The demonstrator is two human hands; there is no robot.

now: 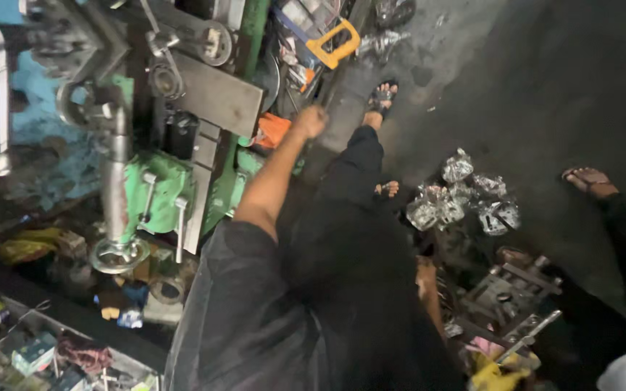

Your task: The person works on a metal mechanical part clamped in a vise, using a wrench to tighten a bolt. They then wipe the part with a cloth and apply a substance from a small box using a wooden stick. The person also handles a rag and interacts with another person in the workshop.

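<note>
Curled into a fist at upper centre of the frame: left hand (pixel 311 122), arm stretched out; impossible to tell whether anything sits inside the fist. Right hand hidden past the dark clothing at lower right, so open or closed not to be told.

Just left of the fist, touching or nearly so: orange piece (pixel 273 130), tucked at the foot of the green machine (pixel 157 192). Bright orange, crumpled-looking, with blurred edges; kind unclear. Probably light and soft or thin-walled, easy to pinch by its upper edge, unlikely to slip or break. Best lifted clear of the steel plate (pixel 219 94) above it.

Further right, on the dark floor (pixel 545 87): shiny wrapped metal parts (pixel 458 199). Near the right edge, another person's foot (pixel 588 181).
</note>
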